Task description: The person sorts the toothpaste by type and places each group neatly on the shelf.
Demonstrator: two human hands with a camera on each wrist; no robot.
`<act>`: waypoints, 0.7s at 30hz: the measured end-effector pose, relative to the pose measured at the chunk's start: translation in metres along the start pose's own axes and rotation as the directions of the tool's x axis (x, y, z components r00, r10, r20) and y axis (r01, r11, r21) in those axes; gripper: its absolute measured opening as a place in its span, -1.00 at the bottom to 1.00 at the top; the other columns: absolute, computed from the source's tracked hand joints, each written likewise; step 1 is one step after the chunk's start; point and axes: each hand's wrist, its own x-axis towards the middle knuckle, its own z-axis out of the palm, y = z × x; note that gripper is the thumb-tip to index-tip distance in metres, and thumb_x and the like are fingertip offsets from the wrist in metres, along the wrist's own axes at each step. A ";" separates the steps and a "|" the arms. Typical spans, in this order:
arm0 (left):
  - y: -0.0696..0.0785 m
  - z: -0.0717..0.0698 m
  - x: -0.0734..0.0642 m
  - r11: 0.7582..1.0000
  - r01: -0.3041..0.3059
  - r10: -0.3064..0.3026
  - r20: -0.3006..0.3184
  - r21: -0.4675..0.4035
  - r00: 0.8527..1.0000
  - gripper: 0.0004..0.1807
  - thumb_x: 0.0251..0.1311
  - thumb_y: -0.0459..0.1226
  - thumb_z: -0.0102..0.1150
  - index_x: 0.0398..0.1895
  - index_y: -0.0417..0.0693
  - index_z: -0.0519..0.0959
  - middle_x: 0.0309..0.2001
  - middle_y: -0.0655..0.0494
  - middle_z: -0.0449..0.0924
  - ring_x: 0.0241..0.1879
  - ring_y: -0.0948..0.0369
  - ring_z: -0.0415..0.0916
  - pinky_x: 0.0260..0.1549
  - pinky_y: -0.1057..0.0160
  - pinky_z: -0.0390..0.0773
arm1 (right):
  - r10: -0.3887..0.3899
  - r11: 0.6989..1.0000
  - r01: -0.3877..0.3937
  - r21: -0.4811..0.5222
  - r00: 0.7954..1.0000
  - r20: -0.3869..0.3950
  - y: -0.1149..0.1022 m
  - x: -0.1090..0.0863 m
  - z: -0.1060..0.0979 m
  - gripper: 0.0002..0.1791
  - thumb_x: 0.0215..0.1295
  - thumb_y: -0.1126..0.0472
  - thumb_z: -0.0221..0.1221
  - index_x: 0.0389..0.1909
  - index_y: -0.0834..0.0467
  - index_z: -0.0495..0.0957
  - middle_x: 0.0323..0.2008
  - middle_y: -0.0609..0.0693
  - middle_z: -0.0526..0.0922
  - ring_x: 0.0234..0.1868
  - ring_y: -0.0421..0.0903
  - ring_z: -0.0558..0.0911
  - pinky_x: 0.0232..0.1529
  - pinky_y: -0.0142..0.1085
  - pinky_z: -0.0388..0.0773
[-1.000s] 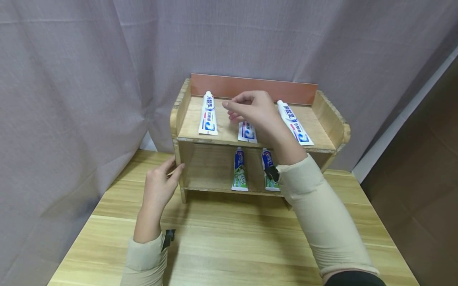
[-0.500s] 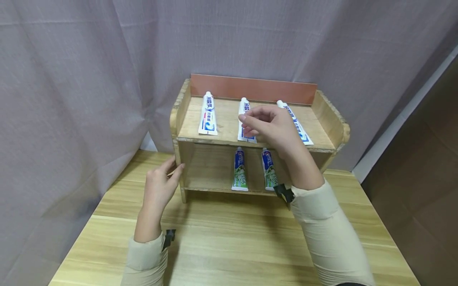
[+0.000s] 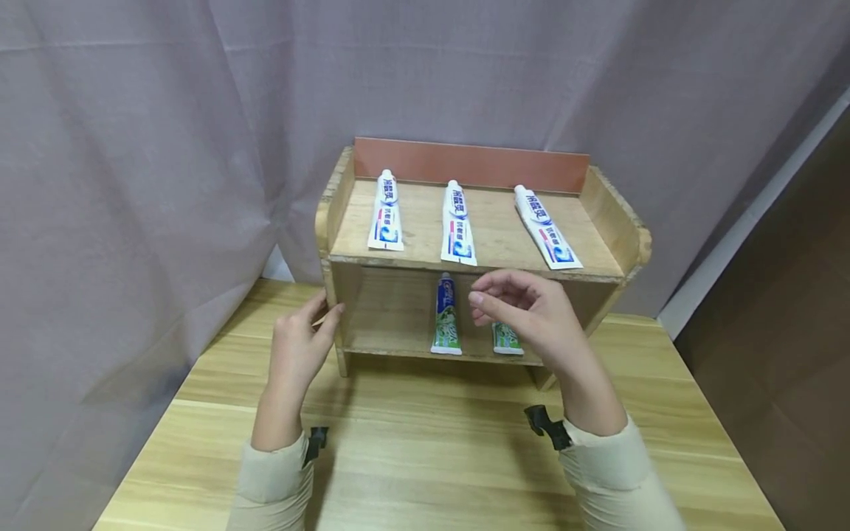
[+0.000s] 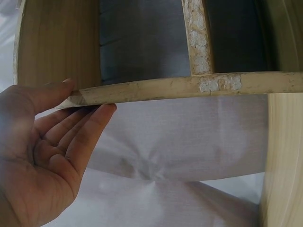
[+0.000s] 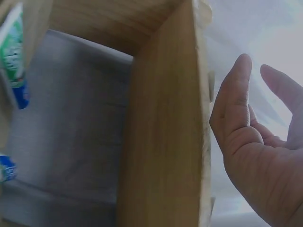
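Observation:
A two-tier wooden shelf stands on the table. My left hand holds its left side panel, thumb on one face and fingers on the other. In front of the lower tier hovers my right hand, fingers loosely bent with nothing between them. Three white toothpaste tubes lie on the upper tier: a left tube, a middle tube and a slanted right tube. Below lie two blue-green toothpaste tubes, a left one and a right one partly hidden by my right hand.
A reddish-brown strip runs along the back of the upper tier. Grey curtain hangs behind and to the left. The wooden table extends in front, and a brown panel rises at the right.
My right hand has drawn back from over the middle white tube, moving down and right to the lower tier. The tubes have stayed put, and my left hand keeps its hold.

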 end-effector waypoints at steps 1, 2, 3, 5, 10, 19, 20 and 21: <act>0.000 -0.001 0.000 1.000 0.002 -0.002 0.000 -0.001 1.000 -0.73 0.35 -0.26 0.28 0.03 -0.18 0.68 -0.07 -0.18 0.72 -0.07 -0.05 0.71 -0.19 0.12 0.77 | -0.004 1.000 0.004 -0.003 1.000 -0.004 0.004 -0.004 0.000 -0.79 0.32 0.29 0.32 -0.12 0.33 0.62 -0.28 0.27 0.68 -0.36 0.11 0.73 -0.28 -0.15 0.79; 0.000 -0.001 0.000 1.000 0.002 -0.002 0.001 -0.002 1.000 -0.73 0.35 -0.26 0.28 0.03 -0.18 0.68 -0.06 -0.19 0.72 -0.07 -0.06 0.71 -0.19 0.12 0.77 | -0.007 1.000 0.007 -0.010 1.000 -0.008 0.008 -0.008 0.000 -0.80 0.32 0.29 0.33 -0.12 0.32 0.62 -0.29 0.26 0.68 -0.37 0.11 0.73 -0.31 -0.17 0.79; -0.001 -0.002 -0.001 1.000 0.001 -0.001 0.001 -0.002 1.000 -0.73 0.35 -0.26 0.28 0.04 -0.18 0.68 -0.06 -0.19 0.71 -0.06 -0.06 0.70 -0.19 0.12 0.77 | -0.011 1.000 0.011 -0.009 1.000 -0.012 0.014 -0.012 0.001 -0.81 0.32 0.31 0.32 -0.13 0.32 0.62 -0.29 0.25 0.69 -0.38 0.10 0.73 -0.32 -0.18 0.79; -0.001 -0.002 -0.002 1.000 -0.004 0.004 0.003 -0.004 1.000 -0.72 0.35 -0.26 0.28 0.05 -0.18 0.67 -0.04 -0.20 0.71 -0.04 -0.07 0.69 -0.19 0.14 0.76 | -0.007 1.000 0.007 -0.011 1.000 -0.027 0.025 -0.019 0.002 -0.82 0.32 0.31 0.33 -0.14 0.32 0.62 -0.30 0.25 0.69 -0.39 0.09 0.73 -0.34 -0.19 0.79; -0.004 -0.004 -0.007 0.999 -0.035 0.036 0.023 -0.026 0.999 -0.63 0.34 -0.27 0.29 0.17 -0.20 0.60 0.02 -0.23 0.67 0.01 -0.11 0.66 -0.19 0.19 0.75 | 0.023 1.000 -0.025 -0.017 0.997 -0.072 0.057 -0.040 0.003 -0.81 0.32 0.29 0.33 -0.14 0.31 0.63 -0.31 0.29 0.68 -0.39 0.09 0.73 -0.30 -0.12 0.79; -0.007 -0.010 -0.021 0.999 -0.038 0.036 0.110 0.018 0.993 -0.33 0.34 -0.20 0.30 0.47 -0.05 0.31 0.24 -0.22 0.53 0.17 -0.15 0.55 -0.07 0.02 0.74 | -0.079 0.995 0.072 -0.071 0.991 -0.105 0.091 -0.061 -0.003 -0.86 0.32 0.45 0.26 -0.13 0.39 0.60 -0.31 0.39 0.66 -0.38 0.08 0.73 -0.28 -0.20 0.79; -0.007 -0.011 -0.022 0.999 -0.036 0.034 0.114 0.022 0.993 -0.30 0.34 -0.20 0.30 0.50 -0.06 0.28 0.25 -0.24 0.52 0.18 -0.16 0.55 -0.06 0.00 0.73 | -0.094 0.993 0.086 -0.079 0.989 -0.111 0.092 -0.063 -0.003 -0.85 0.31 0.47 0.26 -0.13 0.41 0.60 -0.31 0.38 0.66 -0.38 0.06 0.74 -0.29 -0.21 0.79; -0.006 -0.012 -0.024 0.999 -0.034 0.031 0.117 0.026 0.993 -0.27 0.34 -0.19 0.31 0.52 -0.06 0.25 0.25 -0.25 0.51 0.18 -0.15 0.54 -0.06 -0.01 0.73 | -0.106 0.992 0.096 -0.086 0.988 -0.117 0.093 -0.064 -0.003 -0.84 0.30 0.49 0.26 -0.12 0.41 0.60 -0.30 0.39 0.66 -0.37 0.03 0.74 -0.28 -0.23 0.79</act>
